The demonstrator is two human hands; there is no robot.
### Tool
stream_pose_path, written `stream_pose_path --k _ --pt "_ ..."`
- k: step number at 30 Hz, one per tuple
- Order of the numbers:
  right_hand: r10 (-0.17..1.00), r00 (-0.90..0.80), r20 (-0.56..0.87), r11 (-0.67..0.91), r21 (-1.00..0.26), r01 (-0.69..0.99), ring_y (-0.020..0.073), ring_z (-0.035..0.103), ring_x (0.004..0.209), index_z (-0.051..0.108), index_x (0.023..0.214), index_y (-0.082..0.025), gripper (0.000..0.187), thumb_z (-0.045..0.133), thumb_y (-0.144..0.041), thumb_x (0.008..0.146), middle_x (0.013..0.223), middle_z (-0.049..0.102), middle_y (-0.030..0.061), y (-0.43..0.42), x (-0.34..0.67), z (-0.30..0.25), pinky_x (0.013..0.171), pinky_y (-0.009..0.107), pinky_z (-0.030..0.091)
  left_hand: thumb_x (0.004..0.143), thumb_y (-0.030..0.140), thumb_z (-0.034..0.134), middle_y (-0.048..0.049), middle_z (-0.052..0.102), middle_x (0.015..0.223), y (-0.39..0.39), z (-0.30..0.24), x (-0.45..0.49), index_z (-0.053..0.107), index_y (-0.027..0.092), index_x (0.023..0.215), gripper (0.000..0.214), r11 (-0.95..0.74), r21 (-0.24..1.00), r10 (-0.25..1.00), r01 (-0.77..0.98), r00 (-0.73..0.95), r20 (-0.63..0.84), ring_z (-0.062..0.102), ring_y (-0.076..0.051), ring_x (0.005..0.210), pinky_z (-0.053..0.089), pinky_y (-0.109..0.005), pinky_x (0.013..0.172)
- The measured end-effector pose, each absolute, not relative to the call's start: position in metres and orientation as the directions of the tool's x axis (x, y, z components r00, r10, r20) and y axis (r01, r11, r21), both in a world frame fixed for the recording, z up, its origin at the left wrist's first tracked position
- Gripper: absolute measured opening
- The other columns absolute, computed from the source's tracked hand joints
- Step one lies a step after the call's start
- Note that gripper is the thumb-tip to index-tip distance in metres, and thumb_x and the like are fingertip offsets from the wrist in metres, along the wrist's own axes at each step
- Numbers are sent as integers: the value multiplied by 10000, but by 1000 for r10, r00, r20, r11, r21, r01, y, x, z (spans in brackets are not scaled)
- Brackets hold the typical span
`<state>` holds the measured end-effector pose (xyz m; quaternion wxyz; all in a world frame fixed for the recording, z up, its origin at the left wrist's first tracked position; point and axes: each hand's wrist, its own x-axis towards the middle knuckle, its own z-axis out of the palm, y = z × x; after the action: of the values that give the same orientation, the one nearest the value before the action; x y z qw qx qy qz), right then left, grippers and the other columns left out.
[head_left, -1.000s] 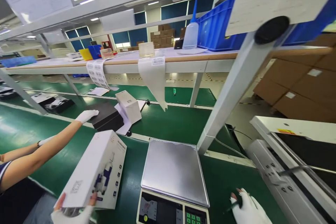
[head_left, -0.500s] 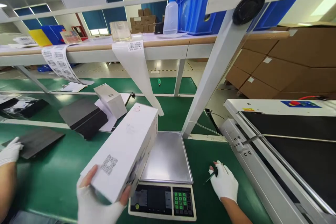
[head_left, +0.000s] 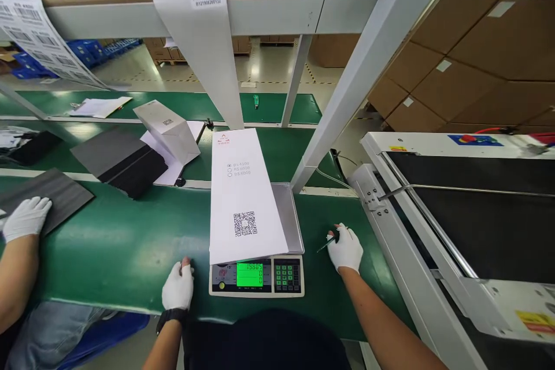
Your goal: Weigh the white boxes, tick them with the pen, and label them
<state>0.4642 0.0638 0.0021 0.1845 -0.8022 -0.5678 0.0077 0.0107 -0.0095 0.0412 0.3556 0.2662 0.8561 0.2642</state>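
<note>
— White box (head_left: pixel 243 196) lies flat on the scale (head_left: pixel 260 274), just right of the left hand (head_left: pixel 178 287)!
— Left fingers rest loosely together on the green surface (head_left: pixel 130 243); right hand (head_left: pixel 346 248) pinches a pen (head_left: pixel 326 242).

The white box (head_left: pixel 243 191) on the scale (head_left: pixel 256 274) has a QR code plus a checklist reading BS 4500, BS 6000, BS 8000, first one ticked. The hanging paper strip (head_left: pixel 203 29) has a barcode label: "BS 4500" and B121908260132. The scale's green display digits are too blurry to read.
</note>
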Motion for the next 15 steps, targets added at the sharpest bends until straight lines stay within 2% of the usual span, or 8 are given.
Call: stream_pose_path --k 3,7,11,13,15 --pt "901 396 180 -299 -405 864 311 559 1057 641 1051 -175 296 459 -311 861 1063 629 131 62 464 1 849 380 472 908 503 354 -70 749 850 -20 18 4 596 232 865 367 743 577 645 338 -592 -484 702 -262 808 523 -394 801" --pt "882 456 119 -310 -582 752 344 556 1113 657 1010 -193 324 478 -369 804 1087 644 140 58 460 5 921 428 477 921 529 326 -59 763 921 -27 15 4 603 253 895 392 731 546 672 410 -571 -472 708 -268 857 510 -380 790" --pt "875 484 -29 -355 -718 599 327 641 918 660 989 -195 352 482 -431 799 953 684 122 56 452 17 779 415 532 929 550 301 -77 757 909 -28 15 6 614 264 866 429 726 482 684 491 -587 -433 696 -305 866 500 -413 795" --pt "881 469 -57 -330 -785 524 297 663 840 651 1050 -188 393 484 -454 814 933 698 109 59 444 29 724 388 547 912 533 366 -87 750 884 -27 14 6 622 251 848 387 724 560 674 404 -589 -447 693 -306 861 506 -437 834" --pt "884 467 -37 -266 -860 436 295 675 866 637 1097 -170 450 499 -489 811 1002 705 128 67 433 46 763 403 557 895 487 412 -98 747 896 -23 18 8 619 222 869 337 694 674 667 253 -579 -469 699 -280 848 526 -436 862"
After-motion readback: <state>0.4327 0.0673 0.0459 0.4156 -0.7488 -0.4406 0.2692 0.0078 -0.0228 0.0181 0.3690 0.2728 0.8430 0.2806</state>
